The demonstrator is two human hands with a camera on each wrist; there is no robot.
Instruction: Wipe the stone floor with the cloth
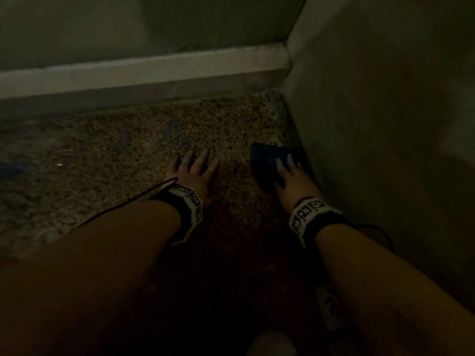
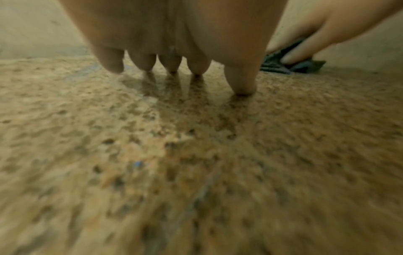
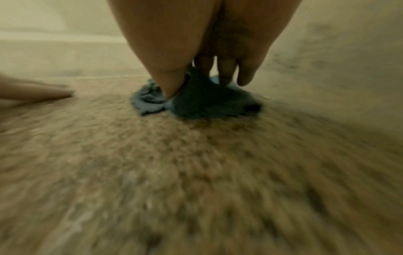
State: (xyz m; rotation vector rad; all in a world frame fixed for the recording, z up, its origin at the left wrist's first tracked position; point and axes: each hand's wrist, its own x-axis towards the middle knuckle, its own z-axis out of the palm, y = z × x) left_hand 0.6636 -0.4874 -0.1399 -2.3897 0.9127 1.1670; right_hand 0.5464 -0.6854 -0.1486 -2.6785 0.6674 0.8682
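Speckled stone floor (image 1: 108, 150), dim light, corner site. Blue cloth (image 1: 267, 160): bunched on the floor, just beside the right-hand wall (image 1: 385, 124), near the pale baseboard (image 1: 144, 70). Right hand (image 1: 293, 181): laid on the cloth, fingers (image 3: 226, 72) extended and pressing down, thumb pushed into the folds. Left hand (image 1: 191, 173): spread, fingertips (image 2: 242, 86) planted on bare floor, apart from the cloth. Marker bands on both wrists.

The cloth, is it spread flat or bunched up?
Bunched up: the cloth shows folds and wrinkles under the right hand pressing it.
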